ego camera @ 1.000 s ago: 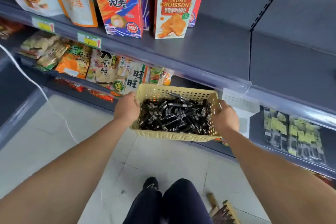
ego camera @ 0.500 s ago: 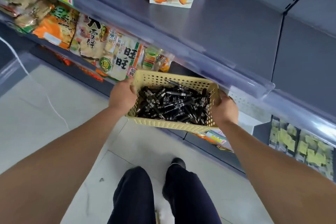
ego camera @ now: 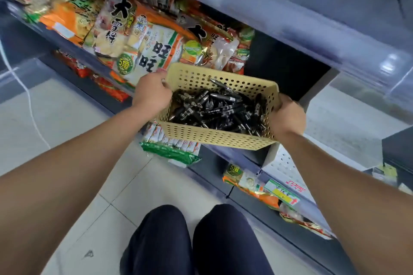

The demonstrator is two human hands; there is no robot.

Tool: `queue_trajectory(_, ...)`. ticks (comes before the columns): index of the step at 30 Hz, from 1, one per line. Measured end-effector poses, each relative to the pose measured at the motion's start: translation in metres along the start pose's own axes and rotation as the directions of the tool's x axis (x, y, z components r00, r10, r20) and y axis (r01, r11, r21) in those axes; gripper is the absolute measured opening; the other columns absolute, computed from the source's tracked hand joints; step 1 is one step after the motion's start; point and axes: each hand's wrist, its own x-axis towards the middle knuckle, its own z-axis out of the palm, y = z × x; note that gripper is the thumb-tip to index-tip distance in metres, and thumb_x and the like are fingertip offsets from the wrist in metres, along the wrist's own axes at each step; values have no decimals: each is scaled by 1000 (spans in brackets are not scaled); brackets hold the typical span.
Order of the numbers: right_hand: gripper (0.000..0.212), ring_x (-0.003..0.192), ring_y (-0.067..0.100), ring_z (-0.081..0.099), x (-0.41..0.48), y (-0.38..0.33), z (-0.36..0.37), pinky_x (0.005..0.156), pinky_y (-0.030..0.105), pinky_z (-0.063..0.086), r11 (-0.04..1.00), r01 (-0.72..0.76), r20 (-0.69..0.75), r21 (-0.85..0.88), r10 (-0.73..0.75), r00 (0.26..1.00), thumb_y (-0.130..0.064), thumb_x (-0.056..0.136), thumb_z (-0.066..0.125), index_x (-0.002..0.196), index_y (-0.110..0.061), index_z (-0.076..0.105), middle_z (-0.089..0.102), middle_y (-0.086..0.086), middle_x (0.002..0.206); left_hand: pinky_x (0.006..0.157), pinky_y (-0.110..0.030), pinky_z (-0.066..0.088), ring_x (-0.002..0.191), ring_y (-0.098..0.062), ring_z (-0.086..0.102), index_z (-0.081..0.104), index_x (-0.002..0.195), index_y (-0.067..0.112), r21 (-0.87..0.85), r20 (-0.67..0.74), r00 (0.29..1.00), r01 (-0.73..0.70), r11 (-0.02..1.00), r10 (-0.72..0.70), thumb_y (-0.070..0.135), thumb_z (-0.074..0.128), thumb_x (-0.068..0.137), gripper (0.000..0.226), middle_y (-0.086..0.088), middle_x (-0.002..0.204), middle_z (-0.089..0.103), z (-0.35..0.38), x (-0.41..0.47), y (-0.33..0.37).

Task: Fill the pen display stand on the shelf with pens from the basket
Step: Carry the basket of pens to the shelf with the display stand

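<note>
Grey shelves (ego camera: 279, 6) stand beyond the gripped basket (ego camera: 214, 138): snack bags (ego camera: 143, 51) lie on the tier just behind its left grip, green packets (ego camera: 169, 149) on the tier beneath it, pale tiled floor (ego camera: 67, 123) lower still

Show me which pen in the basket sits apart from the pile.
The pen leaning on the far perforated wall of the basket, raised above the heap. The other pens lie tangled together on the bottom.

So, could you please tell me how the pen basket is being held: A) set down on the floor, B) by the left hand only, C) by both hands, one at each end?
C: the left hand and the right hand each grip one end of the basket.
</note>
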Motion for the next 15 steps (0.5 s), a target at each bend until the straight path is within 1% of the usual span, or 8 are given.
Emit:
queue_trajectory(3, 39, 91, 36, 59, 7, 2, -1, 67, 31, 43, 999, 30, -10, -39, -30, 999, -6, 77, 46, 113, -12, 60, 63, 16, 101, 74, -31, 46, 93, -33, 60, 57, 125, 2, -5, -49, 999, 0, 1000, 0, 5, 44, 92, 36, -18, 124, 60, 1, 1, 8)
queue_trajectory(5, 36, 93, 35, 60, 7, -3, -7, 67, 30, 42, 997, 45, -14, -64, -46, 999, -5, 79, 49, 113, -10, 60, 64, 16, 103, 83, -36, 49, 100, -33, 59, 65, 109, 10, -10, -48, 998, 37, 999, -37, 4, 45, 90, 28, -13, 108, 64, -4, 4, 7)
queue_trajectory(7, 31, 95, 36, 61, 2, -3, -15, 69, 33, 44, 995, 83, -40, -60, -86, 995, -7, 82, 51, 111, -10, 62, 65, 15, 102, 67, -32, 42, 82, -28, 51, 54, 78, 19, 38, -69, 998, 12, 999, -9, 2, 46, 86, 20, 1, 74, 48, -5, -7, 5)
queue_trajectory(8, 29, 96, 36, 61, 7, -7, -19, 71, 33, 46, 994, 94, -53, -53, -97, 994, -7, 83, 52, 110, -9, 63, 66, 15, 103, 59, -30, 36, 76, -24, 46, 50, 74, 22, 50, -84, 996, 17, 999, -12, 2, 47, 84, 22, 6, 70, 40, -8, -4, 5)
queue_trajectory(10, 28, 96, 35, 62, -3, -7, -31, 74, 34, 48, 992, 124, -45, -9, -125, 991, -6, 84, 52, 109, -8, 63, 66, 15, 103, 61, -29, 38, 80, -28, 51, 56, 79, 21, 54, -107, 994, 35, 998, -29, 2, 47, 87, 22, 5, 77, 47, -18, -24, 10)
queue_trajectory(13, 28, 95, 35, 62, -10, -6, -40, 73, 33, 47, 988, 146, -9, 40, -146, 989, -6, 84, 50, 108, -8, 64, 67, 15, 103, 84, -34, 45, 113, -35, 53, 63, 109, 8, 47, -152, 987, 59, 997, -51, 0, 45, 89, 28, -11, 112, 60, -30, -36, 19)
queue_trajectory(14, 27, 95, 35, 62, -12, -5, -39, 72, 33, 47, 988, 145, -6, 51, -145, 989, -7, 84, 50, 107, -8, 64, 66, 15, 102, 86, -36, 46, 115, -35, 53, 61, 117, 4, 52, -144, 987, 77, 996, -69, 0, 44, 89, 34, -15, 121, 59, -31, -38, 17)
queue_trajectory(15, 27, 95, 36, 62, -12, -4, -38, 70, 32, 45, 987, 145, -10, 62, -145, 989, -7, 84, 51, 107, -9, 64, 66, 15, 102, 81, -35, 46, 108, -34, 55, 62, 113, 1, 47, -144, 987, 82, 995, -75, -1, 44, 88, 31, -16, 115, 61, -30, -40, 16)
